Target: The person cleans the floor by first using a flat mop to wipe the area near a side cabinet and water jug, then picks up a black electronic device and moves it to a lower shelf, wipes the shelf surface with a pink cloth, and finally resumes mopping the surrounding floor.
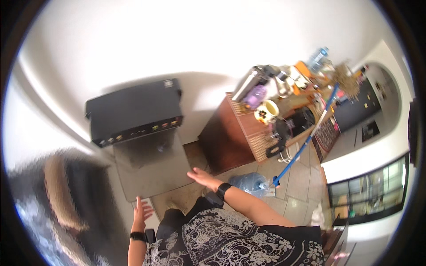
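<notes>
Held the left grip (142, 213), a bare hand with fingers spread, at seven o'clock from the centre, near the left front corner of a smooth grey slab with rounded corners (153, 175); held the right grip (203, 177), likewise loosely open and empty, at six o'clock, just beside the slab's right front corner. Could not tell contact from a small gap there. Found the slab at eight o'clock, below a dark grey boxy appliance (133, 108) with small coloured marks along its front edge, between nine and ten. Risked, by judgement, a slip of bare fingertips on so sleek a face. Risked too a knock from a careless step or swung right elbow: could have rolled the clear blue-tinted rounded plastic bottle (245, 182) near five o'clock, on pale floor tiles (295, 195), or toppled the straight blue-and-white pole (295, 157) slanting from beside the bottle toward two o'clock, straw-coloured bristles (348, 82) uppermost. Could thereby have upset, on the crowded reddish-brown wooden tabletop (252, 127) near three o'clock, the silver metal cylindrical flask (246, 84) or rounded cream mug (266, 112). Noted a lattice-textured tan mat (261, 142) there, and, farther out at eight o'clock, a dark glossy surface (95, 193) with a blurred tan streak.
</notes>
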Demonstrator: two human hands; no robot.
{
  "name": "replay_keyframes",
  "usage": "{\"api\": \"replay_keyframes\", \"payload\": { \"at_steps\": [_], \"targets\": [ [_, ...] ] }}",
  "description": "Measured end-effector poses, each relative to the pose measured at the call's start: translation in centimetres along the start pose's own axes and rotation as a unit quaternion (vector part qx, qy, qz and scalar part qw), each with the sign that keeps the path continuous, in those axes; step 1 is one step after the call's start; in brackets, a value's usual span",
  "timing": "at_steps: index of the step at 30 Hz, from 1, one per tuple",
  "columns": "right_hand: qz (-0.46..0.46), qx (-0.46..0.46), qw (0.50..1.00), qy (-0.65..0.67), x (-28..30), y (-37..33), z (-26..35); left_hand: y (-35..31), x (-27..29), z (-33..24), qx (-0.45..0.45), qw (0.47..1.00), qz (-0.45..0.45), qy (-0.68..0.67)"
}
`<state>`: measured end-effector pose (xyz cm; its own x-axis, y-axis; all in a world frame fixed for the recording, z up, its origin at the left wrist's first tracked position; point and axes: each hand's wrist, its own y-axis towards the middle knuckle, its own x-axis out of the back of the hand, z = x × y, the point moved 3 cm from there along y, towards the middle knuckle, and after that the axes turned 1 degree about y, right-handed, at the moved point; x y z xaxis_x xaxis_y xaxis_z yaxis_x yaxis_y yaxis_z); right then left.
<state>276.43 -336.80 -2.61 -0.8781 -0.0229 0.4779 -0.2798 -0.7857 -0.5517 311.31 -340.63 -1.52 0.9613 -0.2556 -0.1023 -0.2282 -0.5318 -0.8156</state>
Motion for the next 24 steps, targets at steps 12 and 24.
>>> {"api": "replay_keyframes", "payload": {
  "at_steps": [12, 24],
  "targets": [
    [0.075, -0.091, 0.915, 0.385, 18.7, -17.9, -7.9, -4.4, -14.3, -3.8, -0.024, 0.962, 0.197, 0.186],
    [-0.185, 0.114, 0.843, 0.492, 33.1, -17.7, -8.7, -5.7, -32.9, -8.3, -0.156, 0.924, 0.259, 0.236]
  ]
}}
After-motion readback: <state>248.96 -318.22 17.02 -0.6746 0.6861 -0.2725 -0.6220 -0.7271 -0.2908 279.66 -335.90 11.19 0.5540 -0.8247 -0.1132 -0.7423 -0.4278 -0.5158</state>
